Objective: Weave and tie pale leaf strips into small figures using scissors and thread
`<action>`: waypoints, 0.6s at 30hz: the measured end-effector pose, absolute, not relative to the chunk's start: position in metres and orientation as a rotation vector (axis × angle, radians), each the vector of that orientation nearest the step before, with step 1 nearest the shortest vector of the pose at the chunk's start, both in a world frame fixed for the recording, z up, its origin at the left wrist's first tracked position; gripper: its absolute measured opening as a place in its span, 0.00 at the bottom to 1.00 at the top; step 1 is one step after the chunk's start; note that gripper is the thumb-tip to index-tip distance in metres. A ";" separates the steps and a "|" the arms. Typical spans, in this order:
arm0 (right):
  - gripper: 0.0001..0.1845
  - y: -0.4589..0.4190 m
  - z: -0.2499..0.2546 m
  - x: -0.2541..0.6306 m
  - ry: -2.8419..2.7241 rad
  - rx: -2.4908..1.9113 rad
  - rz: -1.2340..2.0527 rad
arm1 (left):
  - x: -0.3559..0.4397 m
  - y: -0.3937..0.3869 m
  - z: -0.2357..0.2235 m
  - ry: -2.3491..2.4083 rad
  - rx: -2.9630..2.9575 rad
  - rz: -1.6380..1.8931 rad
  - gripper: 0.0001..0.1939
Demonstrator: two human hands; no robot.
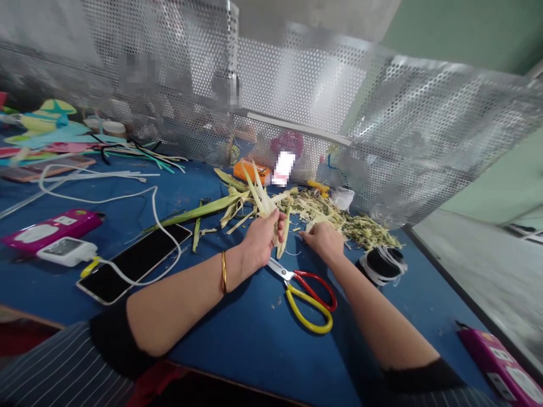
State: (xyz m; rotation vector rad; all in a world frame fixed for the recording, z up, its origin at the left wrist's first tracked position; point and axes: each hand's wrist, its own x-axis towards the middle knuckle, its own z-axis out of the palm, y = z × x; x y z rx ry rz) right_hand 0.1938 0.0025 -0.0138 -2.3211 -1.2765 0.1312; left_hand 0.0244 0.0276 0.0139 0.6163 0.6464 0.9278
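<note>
My left hand (262, 237) is closed around a bundle of pale corn husks (263, 198), whose pointed ends stick up above the fingers. A narrow husk strip hangs below this grip. Just to the right, my right hand (324, 242) is closed in a pinch, the fingertips turned toward the bundle. A thin white thread (292, 253) curves between both hands and seems to run to the right fingertips. Below them lie scissors (311, 299) with one red and one yellow handle, their blade tips partly hidden behind my left hand.
Shredded husk (365, 229) is heaped at the back right, beside a black spool wound with white cord (384, 264). At left lie a phone (136, 263), a white cable (155, 203) and a magenta packet (55, 229). A perforated metal screen (292, 85) borders the blue table (237, 350).
</note>
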 end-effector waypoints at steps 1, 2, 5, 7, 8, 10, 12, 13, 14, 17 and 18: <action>0.13 0.006 -0.017 0.192 -1.234 -2.306 0.153 | 0.024 0.028 0.014 0.642 0.617 0.909 0.15; 0.12 0.007 -0.019 0.191 -1.192 -2.280 0.177 | 0.024 0.029 0.015 0.638 0.617 0.892 0.15; 0.11 0.004 -0.016 0.198 -1.078 -2.129 0.262 | 0.023 0.033 0.015 0.638 0.599 0.865 0.16; 0.09 -0.003 -0.008 0.206 -1.012 -1.966 0.344 | 0.023 0.034 0.014 0.641 0.590 0.858 0.16; 0.10 -0.007 -0.002 0.210 -0.982 -1.874 0.396 | 0.023 0.035 0.013 0.643 0.589 0.854 0.16; 0.13 -0.017 0.008 0.214 -0.930 -1.691 0.510 | 0.022 0.035 0.011 0.640 0.597 0.848 0.16; 0.17 -0.028 0.017 0.213 -0.895 -1.524 0.613 | 0.022 0.033 0.010 0.619 0.623 0.833 0.15; 0.19 -0.033 0.019 0.210 -0.883 -1.451 0.653 | 0.022 0.032 0.010 0.603 0.641 0.819 0.14; 0.20 -0.037 0.020 0.205 -0.875 -1.386 0.688 | 0.022 0.031 0.010 0.584 0.661 0.804 0.13; 0.21 -0.047 0.014 0.185 -0.855 -1.252 0.762 | 0.023 0.026 0.010 0.549 0.712 0.773 0.10; 0.20 -0.050 0.011 0.177 -0.845 -1.226 0.777 | 0.024 0.025 0.009 0.543 0.722 0.769 0.10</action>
